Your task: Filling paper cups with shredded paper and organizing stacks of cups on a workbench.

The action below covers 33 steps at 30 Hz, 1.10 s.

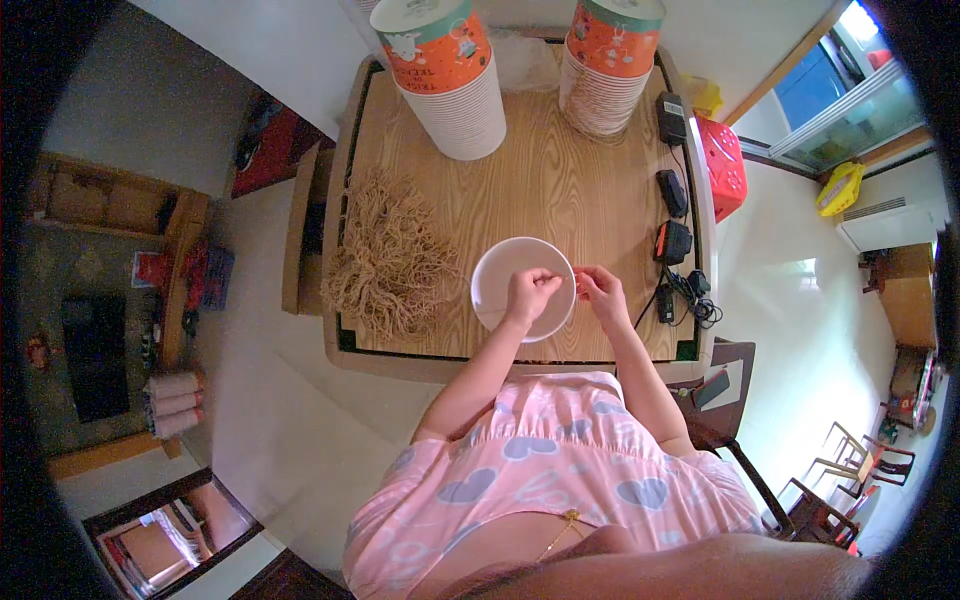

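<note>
A white paper bucket stands mouth up near the table's front edge, between my arms. My left hand is over its mouth, fingertips pinched together close to the right rim. Just outside that rim is my right hand, thumb and fingers closed, with a bit of orange-red by the fingertips. Whatever thin thing the fingers hold is too small to make out. Left of the bucket lies a loose heap of brown twine pieces.
Two tall stacks of paper buckets, a left stack and a right stack, stand upside down at the back. Along the right edge lie black adapters and a coiled cable. A red plastic stool is beyond that edge.
</note>
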Each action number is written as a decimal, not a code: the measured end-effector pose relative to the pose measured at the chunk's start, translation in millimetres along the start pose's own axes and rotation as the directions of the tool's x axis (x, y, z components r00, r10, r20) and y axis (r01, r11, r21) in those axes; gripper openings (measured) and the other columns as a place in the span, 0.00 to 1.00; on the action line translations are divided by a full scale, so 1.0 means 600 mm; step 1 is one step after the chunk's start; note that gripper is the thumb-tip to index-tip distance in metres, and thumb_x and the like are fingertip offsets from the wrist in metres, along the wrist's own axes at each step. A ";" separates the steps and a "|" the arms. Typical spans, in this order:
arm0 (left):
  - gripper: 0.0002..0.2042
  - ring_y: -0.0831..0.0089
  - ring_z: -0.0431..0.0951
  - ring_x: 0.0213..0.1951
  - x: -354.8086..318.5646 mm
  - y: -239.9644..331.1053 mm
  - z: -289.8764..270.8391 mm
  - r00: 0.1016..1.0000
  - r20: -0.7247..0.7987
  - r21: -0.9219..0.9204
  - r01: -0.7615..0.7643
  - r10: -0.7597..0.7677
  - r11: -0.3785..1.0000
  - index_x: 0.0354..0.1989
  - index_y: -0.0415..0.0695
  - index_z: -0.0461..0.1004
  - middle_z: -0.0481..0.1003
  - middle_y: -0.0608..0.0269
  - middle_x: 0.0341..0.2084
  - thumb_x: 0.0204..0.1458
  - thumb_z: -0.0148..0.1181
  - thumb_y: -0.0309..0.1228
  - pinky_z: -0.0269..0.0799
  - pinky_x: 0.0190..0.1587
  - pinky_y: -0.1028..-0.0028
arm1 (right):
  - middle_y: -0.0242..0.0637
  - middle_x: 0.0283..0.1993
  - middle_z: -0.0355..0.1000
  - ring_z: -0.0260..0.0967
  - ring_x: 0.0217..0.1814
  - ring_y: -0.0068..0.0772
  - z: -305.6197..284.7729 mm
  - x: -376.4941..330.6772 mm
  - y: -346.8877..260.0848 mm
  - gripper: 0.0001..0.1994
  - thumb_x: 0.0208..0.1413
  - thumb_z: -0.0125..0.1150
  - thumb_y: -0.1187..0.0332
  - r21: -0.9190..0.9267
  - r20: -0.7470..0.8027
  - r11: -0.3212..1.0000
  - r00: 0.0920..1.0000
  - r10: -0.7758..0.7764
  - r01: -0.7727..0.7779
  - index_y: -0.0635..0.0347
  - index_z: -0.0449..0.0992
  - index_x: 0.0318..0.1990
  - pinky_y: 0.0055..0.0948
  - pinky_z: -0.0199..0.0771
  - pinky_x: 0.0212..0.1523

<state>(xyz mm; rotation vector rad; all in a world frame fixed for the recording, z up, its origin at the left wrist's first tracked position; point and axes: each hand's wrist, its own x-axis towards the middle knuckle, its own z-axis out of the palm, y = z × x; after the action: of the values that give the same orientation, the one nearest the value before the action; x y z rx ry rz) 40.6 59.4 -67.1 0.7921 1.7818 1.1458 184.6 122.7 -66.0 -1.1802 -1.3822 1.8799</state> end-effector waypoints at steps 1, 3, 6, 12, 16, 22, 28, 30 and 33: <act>0.07 0.83 0.69 0.21 0.000 0.000 0.000 1.000 0.001 0.000 0.000 0.000 1.000 0.24 0.38 0.76 0.73 0.69 0.16 0.40 0.61 0.29 0.64 0.25 0.80 | 0.27 0.30 0.70 0.64 0.29 0.15 0.000 0.000 0.000 0.10 0.55 0.49 0.68 0.000 0.000 1.000 1.000 0.000 0.000 0.61 0.72 0.40 0.16 0.65 0.31; 0.07 0.83 0.69 0.21 -0.001 -0.002 0.000 1.000 0.003 -0.023 0.010 -0.010 1.000 0.25 0.38 0.76 0.73 0.69 0.17 0.40 0.61 0.29 0.64 0.25 0.80 | 0.29 0.31 0.71 0.65 0.29 0.19 0.002 -0.002 -0.001 0.09 0.54 0.50 0.67 0.019 -0.014 1.000 1.000 0.009 -0.009 0.62 0.72 0.38 0.18 0.64 0.31; 0.07 0.83 0.69 0.22 0.002 -0.006 0.000 0.999 -0.002 -0.037 0.054 -0.055 0.998 0.26 0.38 0.76 0.73 0.69 0.17 0.41 0.61 0.29 0.64 0.25 0.81 | 0.29 0.31 0.71 0.65 0.30 0.19 0.003 -0.002 -0.001 0.09 0.54 0.51 0.67 0.006 -0.010 1.000 1.000 0.010 -0.010 0.62 0.72 0.38 0.18 0.65 0.31; 0.07 0.83 0.69 0.22 0.000 -0.001 0.001 0.999 -0.004 -0.116 0.051 -0.052 0.992 0.27 0.39 0.76 0.74 0.69 0.19 0.42 0.61 0.30 0.64 0.27 0.81 | 0.28 0.30 0.71 0.65 0.29 0.16 0.003 -0.004 -0.003 0.09 0.55 0.48 0.69 -0.018 -0.007 1.000 1.000 0.019 -0.019 0.62 0.72 0.40 0.16 0.65 0.31; 0.07 0.83 0.70 0.23 -0.001 0.001 0.002 0.999 -0.008 -0.130 0.050 -0.052 0.990 0.27 0.39 0.76 0.74 0.69 0.19 0.42 0.60 0.29 0.64 0.27 0.81 | 0.28 0.31 0.71 0.65 0.29 0.16 0.005 -0.004 -0.006 0.09 0.55 0.49 0.69 -0.017 -0.008 1.000 1.000 0.022 -0.023 0.62 0.72 0.40 0.16 0.65 0.31; 0.07 0.82 0.70 0.24 -0.003 0.002 0.006 0.999 0.013 -0.140 0.043 -0.042 0.989 0.28 0.38 0.77 0.74 0.68 0.20 0.42 0.60 0.28 0.65 0.28 0.81 | 0.29 0.32 0.71 0.65 0.31 0.17 0.004 -0.004 -0.004 0.09 0.55 0.49 0.69 -0.002 -0.006 1.000 1.000 0.025 -0.025 0.63 0.71 0.40 0.17 0.65 0.32; 0.06 0.83 0.70 0.24 0.001 -0.015 0.008 0.999 0.026 -0.091 0.030 -0.028 0.995 0.28 0.38 0.76 0.74 0.69 0.21 0.42 0.60 0.27 0.65 0.28 0.82 | 0.29 0.32 0.71 0.65 0.31 0.17 0.004 -0.001 0.002 0.09 0.55 0.49 0.69 -0.001 0.003 1.000 1.000 0.007 -0.007 0.63 0.71 0.40 0.18 0.66 0.33; 0.06 0.83 0.70 0.24 0.001 -0.016 0.009 0.999 0.029 -0.113 0.038 -0.035 0.993 0.28 0.37 0.76 0.74 0.69 0.20 0.42 0.59 0.26 0.65 0.27 0.82 | 0.29 0.32 0.70 0.65 0.31 0.17 0.003 0.000 0.004 0.09 0.55 0.49 0.69 -0.032 0.008 0.999 1.000 0.005 -0.005 0.62 0.71 0.40 0.18 0.66 0.33; 0.06 0.83 0.71 0.24 -0.001 -0.010 0.007 0.998 0.045 -0.089 0.054 -0.050 0.995 0.28 0.37 0.76 0.74 0.68 0.20 0.42 0.59 0.27 0.65 0.27 0.82 | 0.28 0.31 0.70 0.65 0.31 0.17 0.002 0.000 0.006 0.09 0.55 0.49 0.69 -0.032 0.006 0.999 1.000 0.003 -0.003 0.62 0.71 0.40 0.18 0.66 0.33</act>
<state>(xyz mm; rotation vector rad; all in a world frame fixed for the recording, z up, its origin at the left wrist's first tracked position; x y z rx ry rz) 44.3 58.3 -73.4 0.7078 1.6938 1.1587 183.6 121.0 -69.3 -1.1934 -1.4200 1.8713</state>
